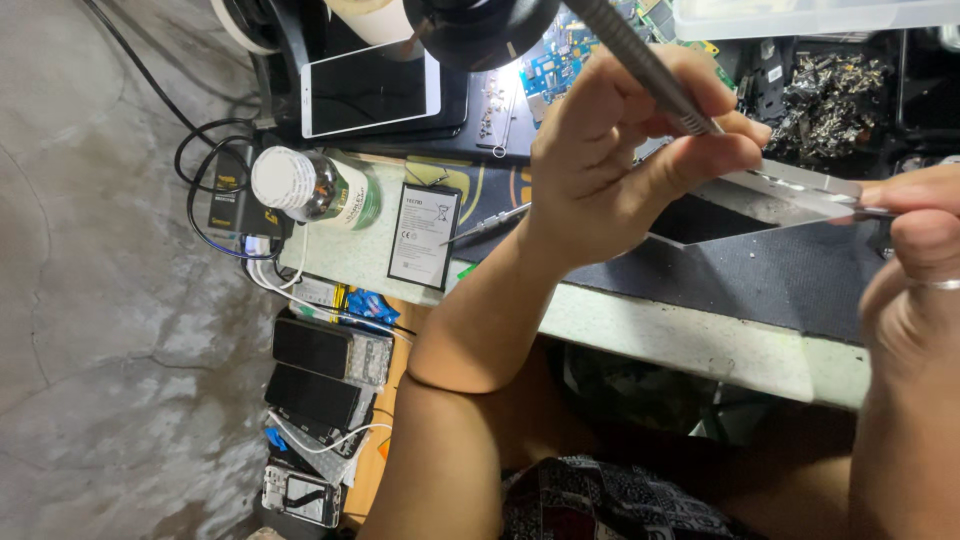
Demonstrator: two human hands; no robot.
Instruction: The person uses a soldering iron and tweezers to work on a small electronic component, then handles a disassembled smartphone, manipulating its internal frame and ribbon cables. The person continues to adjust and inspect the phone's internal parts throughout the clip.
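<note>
Above the dark mat [780, 280] on the desk [700, 345], the left hand [620, 160] is pinching a slim grey metal tool [640, 65] like a pen, its grip closed around the shaft, with the tip meeting a thin silvery metal plate [790, 195]. The right hand [915, 270], wearing a ring, is clamping the far end of that plate between thumb and fingers, so the plate is hanging in the air between both hands, just clear of the mat. The plate looks thin and the tool pointed, so a slip could well be scratching or bending it, or jabbing the thumb holding it. Behind, a black tray [830, 90] is holding a heap of small shiny metal scraps, and a clear plastic box [800, 15] is sitting at the top edge, its contents not readable. A green bottle [320, 188] with a white cap is lying beside a flat black battery [425, 235].
</note>
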